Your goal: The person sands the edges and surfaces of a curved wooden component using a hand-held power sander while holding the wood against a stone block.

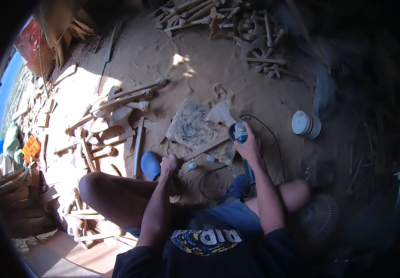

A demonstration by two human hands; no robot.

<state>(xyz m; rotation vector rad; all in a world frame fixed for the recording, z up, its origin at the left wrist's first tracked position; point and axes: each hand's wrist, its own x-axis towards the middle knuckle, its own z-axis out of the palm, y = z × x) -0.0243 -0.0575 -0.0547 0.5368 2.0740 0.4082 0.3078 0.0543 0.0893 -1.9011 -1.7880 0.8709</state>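
Note:
My left hand (170, 164) is closed around the near end of a long pale wooden piece (204, 149), which slants up to the right. Its far end meets the head of an angle grinder (240, 133), gripped by my right hand (250, 147). The grinder's body hangs down below that hand. Just past the tool lies a broad, flared wooden blade shape (220, 112); whether it joins the held piece is hidden by the grinder head. Beneath the work is a rough, flat, dust-covered slab (183, 125).
Several carved wooden pieces (121, 99) lie heaped to the left, and another heap (260, 34) is at the far side. A white tub (302, 123) stands at the right. A dark cable (274, 134) curves over the sandy floor. A round fan guard (322, 217) sits near my right knee.

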